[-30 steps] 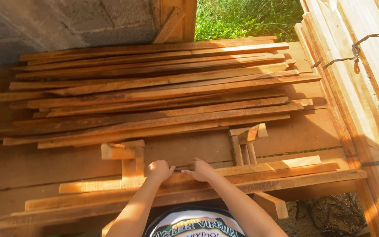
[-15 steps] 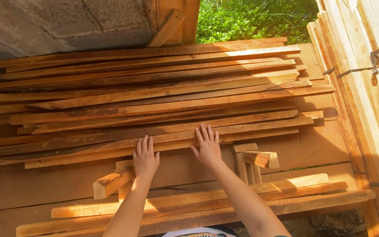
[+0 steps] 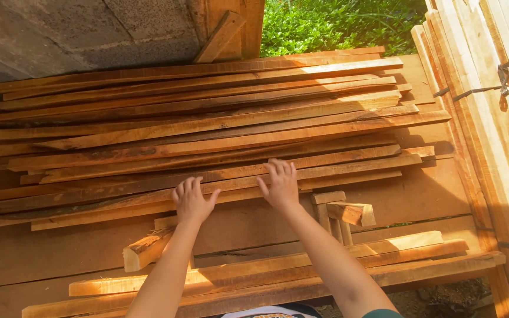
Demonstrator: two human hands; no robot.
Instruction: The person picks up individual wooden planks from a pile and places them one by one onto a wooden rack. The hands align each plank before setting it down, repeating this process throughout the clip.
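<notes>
The person's left hand (image 3: pixel 191 200) and right hand (image 3: pixel 280 185) lie flat, fingers spread and pinching nothing, on the near edge of a pile of thin wooden slats (image 3: pixel 207 132). The slats lie lengthwise across a broad plank bench (image 3: pixel 425 191), loosely overlapped, so that their ends fan out unevenly. Palms-down contact on the nearest slats suits pressing or sliding them, not lifting them.

Just nearer than the pile, short offcut blocks (image 3: pixel 349 213) stand beside the right wrist, and another stub (image 3: pixel 145 250) lies beside the left forearm; these crowd the strip of bare plank before the pile. Nearer again, longer battens (image 3: pixel 325 265) run along the bench's front edge. Right of the pile, bundled upright boards (image 3: pixel 490 88) bound with wire close that side. Beyond the pile stand a concrete wall (image 3: pixel 78 29) and green foliage (image 3: pixel 343 23)
</notes>
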